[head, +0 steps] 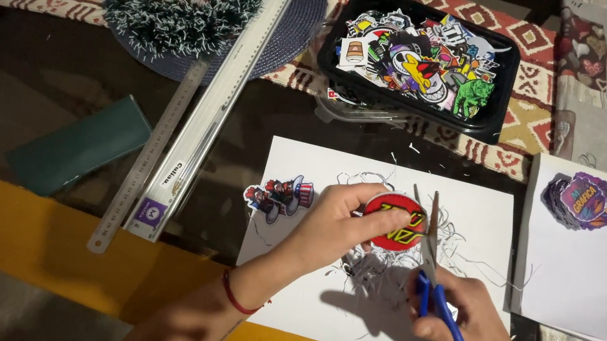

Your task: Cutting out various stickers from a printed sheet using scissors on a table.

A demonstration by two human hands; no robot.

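The round red sticker (394, 220) is pinched in the left hand (336, 222) over the white sheet (301, 186) (paper trimmings beneath); the right hand (469, 313) grips blue-handled scissors (437, 280) at its right edge. Far off sits a black tray of stickers (503, 72).

Two steel rulers (152, 149) lie at ten o'clock, beside one green rectangular case (80, 153). One black plastic tray (500, 95) at twelve o'clock holds too many stickers to count. One pair of blue-handled scissors (438, 292). Two white paper sheets (300, 305).

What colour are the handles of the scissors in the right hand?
Blue, seen in the head view: the scissors in the right hand.
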